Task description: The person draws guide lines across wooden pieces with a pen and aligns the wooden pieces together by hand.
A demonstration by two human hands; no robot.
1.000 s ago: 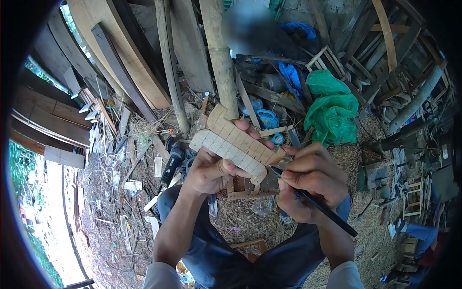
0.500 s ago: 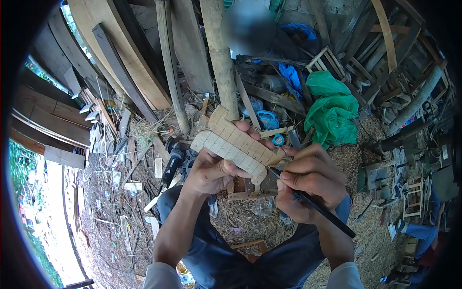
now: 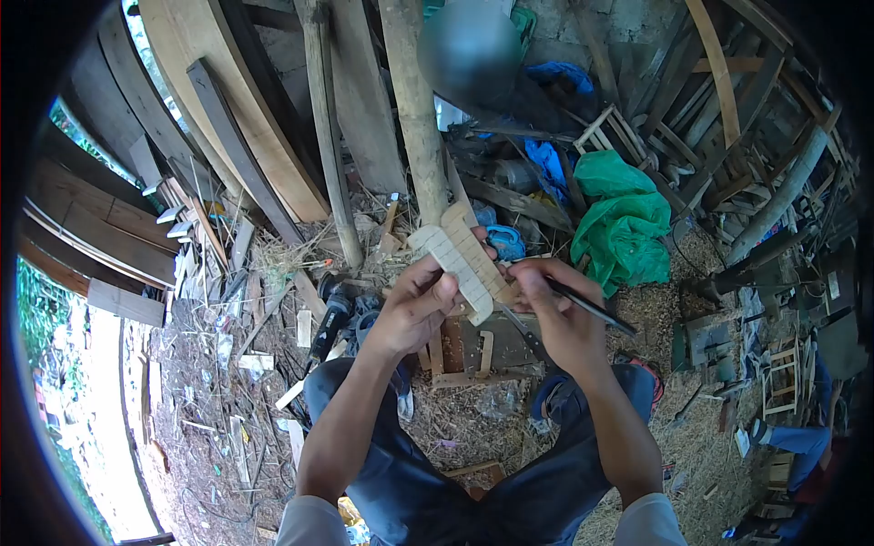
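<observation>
centrally, the left hand [image 3: 414, 311] pinches two pale, curve-ended, line-marked wooden pieces [image 3: 453, 264] between bent fingers; toward four o'clock, the right hand [image 3: 568, 326], fingers curled in, grips one slim black pen-like stick [image 3: 596, 309].

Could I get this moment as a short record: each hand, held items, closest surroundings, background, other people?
Left hand: gripping line-marked wooden pieces
Right hand: holding a black pen-like tool, its visible end pointing away from the wood; fingertips at the pieces' edge, contact unclear
Below hands: wooden frame
Beside left knee: black power tool, apparently an angle grinder
Background: green plastic sheet, leaning boards
Floor: strewn with wood scraps
Other people: blue trouser leg at far right
</observation>
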